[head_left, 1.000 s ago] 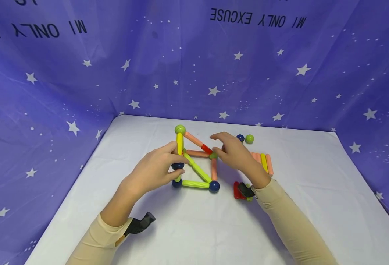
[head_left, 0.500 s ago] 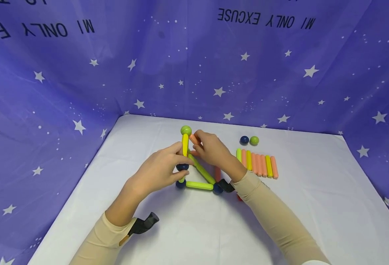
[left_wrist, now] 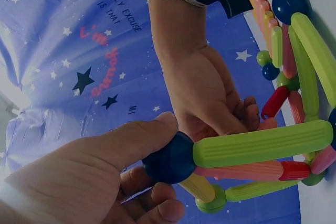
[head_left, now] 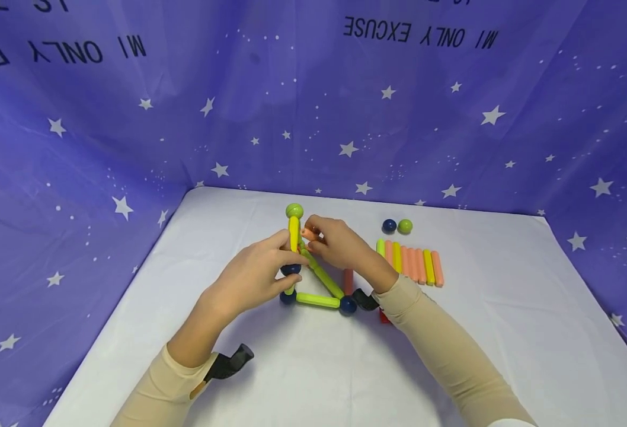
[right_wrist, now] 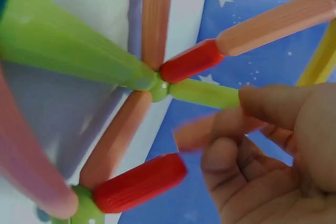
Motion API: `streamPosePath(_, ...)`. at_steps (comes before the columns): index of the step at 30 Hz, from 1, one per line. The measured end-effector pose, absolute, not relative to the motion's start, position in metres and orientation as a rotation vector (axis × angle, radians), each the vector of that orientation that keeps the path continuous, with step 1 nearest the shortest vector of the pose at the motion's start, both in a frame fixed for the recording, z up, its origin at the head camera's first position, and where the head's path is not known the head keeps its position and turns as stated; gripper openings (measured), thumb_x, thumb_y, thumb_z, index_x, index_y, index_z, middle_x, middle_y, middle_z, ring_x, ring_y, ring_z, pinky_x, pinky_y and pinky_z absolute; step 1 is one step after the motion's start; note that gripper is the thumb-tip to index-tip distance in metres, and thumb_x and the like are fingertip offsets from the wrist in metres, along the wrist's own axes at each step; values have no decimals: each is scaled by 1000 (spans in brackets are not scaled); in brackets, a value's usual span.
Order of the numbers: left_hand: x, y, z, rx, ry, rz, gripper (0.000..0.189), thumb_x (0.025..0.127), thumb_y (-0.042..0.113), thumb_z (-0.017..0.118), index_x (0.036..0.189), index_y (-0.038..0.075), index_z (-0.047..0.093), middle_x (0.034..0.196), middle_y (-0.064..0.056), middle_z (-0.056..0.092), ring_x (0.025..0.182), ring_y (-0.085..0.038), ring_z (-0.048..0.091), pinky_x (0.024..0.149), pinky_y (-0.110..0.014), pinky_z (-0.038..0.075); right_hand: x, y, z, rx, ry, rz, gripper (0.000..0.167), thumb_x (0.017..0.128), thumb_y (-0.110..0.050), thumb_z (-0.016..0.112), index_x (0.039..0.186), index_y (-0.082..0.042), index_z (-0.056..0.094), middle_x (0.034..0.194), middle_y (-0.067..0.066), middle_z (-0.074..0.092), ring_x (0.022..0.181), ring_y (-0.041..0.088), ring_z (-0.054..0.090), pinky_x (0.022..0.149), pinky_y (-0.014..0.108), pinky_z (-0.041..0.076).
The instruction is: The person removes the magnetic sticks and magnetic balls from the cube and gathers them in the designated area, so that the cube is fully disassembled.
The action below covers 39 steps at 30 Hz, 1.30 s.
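Observation:
In the head view, my left hand (head_left: 255,270) grips the left side of a frame of magnetic rods and balls. Its thumb and fingers pinch a dark blue ball (left_wrist: 169,158), which joins a lime rod (left_wrist: 262,142). Above this hand, a yellow rod (head_left: 294,230) rises to a lime green ball (head_left: 294,211). My right hand (head_left: 340,244) pinches a salmon rod (right_wrist: 194,132) between thumb and fingers. That rod's tip is apart from a red rod (right_wrist: 142,182) that slants up from a green ball (right_wrist: 86,205) at the base.
Right of the frame lies a row of lime, salmon and yellow rods (head_left: 413,265). A loose blue ball (head_left: 389,226) and green ball (head_left: 405,226) sit behind it. Red pieces (head_left: 384,316) show partly under my right sleeve. A purple starred cloth (head_left: 313,118) stands behind the white table (head_left: 303,367).
My right hand has moved left, taken hold of the salmon rod and drawn it off the upper green ball and the red rod. My left hand keeps its grip on the blue ball.

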<state>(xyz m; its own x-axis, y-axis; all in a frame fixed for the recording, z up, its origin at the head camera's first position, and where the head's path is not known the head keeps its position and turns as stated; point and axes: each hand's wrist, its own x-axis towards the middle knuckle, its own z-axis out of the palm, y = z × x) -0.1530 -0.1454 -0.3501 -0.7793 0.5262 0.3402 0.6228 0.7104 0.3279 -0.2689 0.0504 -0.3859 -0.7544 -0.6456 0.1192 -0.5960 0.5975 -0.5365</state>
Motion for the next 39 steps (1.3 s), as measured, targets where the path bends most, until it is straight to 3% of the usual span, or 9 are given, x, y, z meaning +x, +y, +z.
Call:
streamPosePath(6, -154, -147, -351, -924, -2676, -654, 24, 81, 18, 81, 105, 16, 77, 98, 7, 49, 75, -9, 53, 62, -23, 45, -268, 61, -376, -951, 2692, -999, 26, 97, -25, 61, 121, -18, 57, 100, 0, 64, 63, 16, 60, 53, 30, 51)
streamPosePath(16, -153, -148, -349, -923, -2723, -664, 27, 80, 21, 82, 105, 17, 76, 90, 8, 46, 68, -6, 47, 57, -23, 43, -275, 129, -365, -695, 2817, -1081, 41, 97, -34, 61, 132, -15, 53, 104, 0, 64, 71, 18, 61, 62, 37, 50)
streamPosePath(21, -151, -148, -347, -915, -2735, -665, 27, 79, 21, 83, 106, 17, 76, 88, 7, 45, 65, -7, 45, 55, -24, 41, -278, 173, -373, -531, 2894, -1011, 43, 96, -34, 62, 131, -11, 54, 103, 6, 64, 80, 20, 62, 69, 37, 51)
streamPosePath(27, -151, -147, -348, -912, -2744, -662, 29, 79, 20, 83, 107, 17, 76, 93, 8, 48, 70, -7, 48, 58, -24, 43, -276, 227, -397, -329, 2930, -876, 51, 95, -39, 60, 134, -8, 50, 106, 13, 61, 76, 23, 64, 66, 37, 53)
streamPosePath(33, -151, -146, -348, -920, -2736, -654, 29, 80, 21, 82, 108, 16, 76, 92, 8, 48, 70, -6, 49, 58, -24, 43, -269, 268, -413, -204, 2980, -735, 51, 95, -35, 59, 132, -1, 50, 108, 19, 60, 85, 29, 60, 70, 41, 50)
streamPosePath(39, -151, -145, -349, -919, -2724, -661, 29, 79, 20, 83, 107, 15, 76, 94, 8, 49, 70, -6, 49, 58, -23, 43, -265, 294, -426, -149, 3003, -640, 53, 95, -34, 60, 129, 5, 51, 98, 18, 63, 78, 27, 58, 63, 36, 48)
